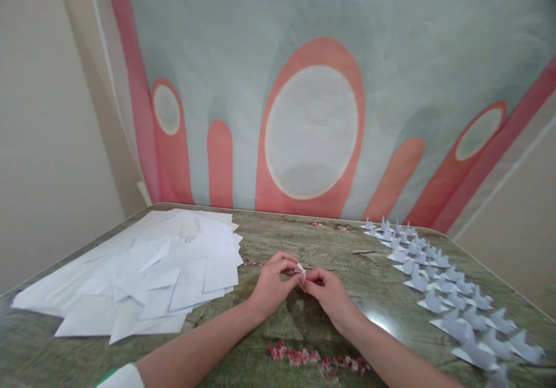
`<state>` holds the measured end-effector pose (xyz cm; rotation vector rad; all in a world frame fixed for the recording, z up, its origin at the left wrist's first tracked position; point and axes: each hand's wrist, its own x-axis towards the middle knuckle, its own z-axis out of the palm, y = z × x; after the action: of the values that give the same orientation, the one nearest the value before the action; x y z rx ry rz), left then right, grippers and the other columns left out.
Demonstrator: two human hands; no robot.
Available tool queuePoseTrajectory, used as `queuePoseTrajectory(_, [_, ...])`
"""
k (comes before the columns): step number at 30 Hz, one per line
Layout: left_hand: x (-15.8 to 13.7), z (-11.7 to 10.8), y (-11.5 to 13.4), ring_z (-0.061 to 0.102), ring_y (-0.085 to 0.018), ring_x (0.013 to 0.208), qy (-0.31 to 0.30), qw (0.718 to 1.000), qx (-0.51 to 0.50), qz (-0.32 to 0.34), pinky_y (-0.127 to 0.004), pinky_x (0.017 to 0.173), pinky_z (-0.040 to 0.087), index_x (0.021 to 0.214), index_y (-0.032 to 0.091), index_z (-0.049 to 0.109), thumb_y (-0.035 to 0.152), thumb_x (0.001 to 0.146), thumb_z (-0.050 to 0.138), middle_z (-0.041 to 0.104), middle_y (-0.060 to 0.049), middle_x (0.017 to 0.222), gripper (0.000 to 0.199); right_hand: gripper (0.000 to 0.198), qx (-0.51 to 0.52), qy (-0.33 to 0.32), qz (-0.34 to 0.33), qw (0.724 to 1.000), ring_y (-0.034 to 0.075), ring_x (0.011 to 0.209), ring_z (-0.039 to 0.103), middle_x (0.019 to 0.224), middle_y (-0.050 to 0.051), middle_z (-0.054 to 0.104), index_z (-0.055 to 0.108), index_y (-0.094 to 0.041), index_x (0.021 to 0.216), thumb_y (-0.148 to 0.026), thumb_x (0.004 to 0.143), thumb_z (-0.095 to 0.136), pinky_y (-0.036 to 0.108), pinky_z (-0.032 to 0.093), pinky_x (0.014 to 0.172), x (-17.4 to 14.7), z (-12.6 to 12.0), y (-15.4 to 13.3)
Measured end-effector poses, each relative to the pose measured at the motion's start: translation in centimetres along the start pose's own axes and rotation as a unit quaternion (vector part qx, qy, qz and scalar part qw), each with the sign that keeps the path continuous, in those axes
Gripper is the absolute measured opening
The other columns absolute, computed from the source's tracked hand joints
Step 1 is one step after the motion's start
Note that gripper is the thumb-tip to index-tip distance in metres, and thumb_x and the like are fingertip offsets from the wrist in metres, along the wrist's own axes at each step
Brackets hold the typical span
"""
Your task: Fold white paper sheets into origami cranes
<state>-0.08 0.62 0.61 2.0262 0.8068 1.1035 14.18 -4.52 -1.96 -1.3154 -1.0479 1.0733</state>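
Between my fingertips, above the middle of the table, is a small folded piece of white paper (300, 268). My left hand (277, 279) pinches it from the left, thumb and fingers closed around it. My right hand (326, 293) grips its other side, with the fingertips of both hands almost touching. Most of the paper is hidden behind the fingers, so its full shape cannot be made out.
A wide, loose pile of white paper sheets (147, 272) covers the table's left side. Rows of folded white paper birds (456, 324) stand along the right side. The wood-patterned tabletop (243, 341) has printed pink flowers. A grey and coral backdrop (243, 58) hangs behind.
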Motion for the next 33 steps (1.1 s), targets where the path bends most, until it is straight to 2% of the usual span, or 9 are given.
queuePoseTrajectory(4, [-0.5, 0.8, -0.7, 0.058, -0.015, 0.082, 0.011, 0.997, -0.07, -0.024, -0.025, 0.071, 0.047, 0.075, 0.017, 0.066, 0.02, 0.076, 0.06, 0.059, -0.005, 0.086, 0.006, 0.024, -0.012, 0.013, -0.002, 1.0, 0.012, 0.058, 0.047, 0.061, -0.002, 0.056, 0.057, -0.016, 0.065, -0.037, 0.066, 0.068, 0.024, 0.035, 0.058, -0.5, -0.3, 0.0])
queuePoseTrajectory(9, [-0.6, 1.7, -1.9, 0.057, -0.014, 0.077, 0.025, 0.986, -0.154, -0.066, -0.025, 0.07, 0.047, 0.074, 0.015, 0.063, 0.023, 0.073, 0.064, 0.059, -0.005, 0.084, 0.008, 0.022, -0.057, 0.023, -0.032, 0.998, 0.012, 0.057, 0.045, 0.06, -0.002, 0.054, 0.056, -0.016, 0.065, -0.036, 0.069, 0.064, 0.024, 0.035, 0.056, -1.0, -0.2, 0.0])
queuePoseTrajectory(13, [-0.6, 1.9, -2.1, 0.057, -0.013, 0.071, 0.003, 0.966, -0.226, -0.125, -0.024, 0.067, 0.046, 0.073, 0.014, 0.062, 0.027, 0.07, 0.067, 0.062, -0.004, 0.078, 0.014, 0.022, -0.104, 0.01, -0.069, 0.992, 0.011, 0.054, 0.044, 0.059, -0.003, 0.051, 0.052, -0.017, 0.064, -0.035, 0.071, 0.062, 0.023, 0.035, 0.053, -1.4, -0.1, 0.1])
queuePoseTrajectory(16, [-0.6, 2.0, -1.9, 0.058, -0.014, 0.067, -0.015, 0.959, -0.242, -0.145, -0.024, 0.066, 0.046, 0.072, 0.013, 0.062, 0.028, 0.068, 0.068, 0.063, -0.003, 0.07, 0.016, 0.023, -0.119, 0.007, -0.078, 0.99, 0.011, 0.053, 0.043, 0.058, -0.003, 0.05, 0.051, -0.018, 0.064, -0.037, 0.071, 0.061, 0.023, 0.035, 0.052, -1.5, -0.1, 0.3])
queuePoseTrajectory(20, [-0.6, 1.9, -1.8, 0.058, -0.013, 0.066, -0.019, 0.953, -0.254, -0.165, -0.025, 0.065, 0.047, 0.071, 0.013, 0.061, 0.031, 0.065, 0.071, 0.064, -0.002, 0.07, 0.021, 0.025, -0.116, 0.006, -0.075, 0.99, 0.011, 0.053, 0.044, 0.059, -0.003, 0.051, 0.052, -0.018, 0.066, -0.041, 0.074, 0.058, 0.023, 0.036, 0.052, -1.6, -0.1, 0.2])
queuePoseTrajectory(25, [-0.5, 1.7, -1.9, 0.059, -0.013, 0.066, 0.004, 0.939, -0.28, -0.199, -0.025, 0.065, 0.049, 0.075, 0.013, 0.058, 0.032, 0.06, 0.074, 0.063, -0.001, 0.071, 0.029, 0.031, -0.083, 0.047, -0.067, 0.993, 0.012, 0.053, 0.046, 0.059, -0.002, 0.052, 0.052, -0.019, 0.067, -0.048, 0.07, 0.061, 0.024, 0.038, 0.051, -1.7, 0.2, 0.0])
queuePoseTrajectory(33, [-0.5, 1.8, -2.3, 0.061, -0.013, 0.071, -0.01, 0.928, -0.31, -0.207, -0.026, 0.069, 0.05, 0.081, 0.012, 0.057, 0.026, 0.058, 0.076, 0.063, -0.002, 0.075, 0.033, 0.03, -0.046, 0.076, -0.072, 0.993, 0.015, 0.059, 0.051, 0.067, 0.001, 0.057, 0.055, -0.018, 0.074, -0.047, 0.068, 0.063, 0.026, 0.041, 0.056, -1.6, 0.3, 0.4])
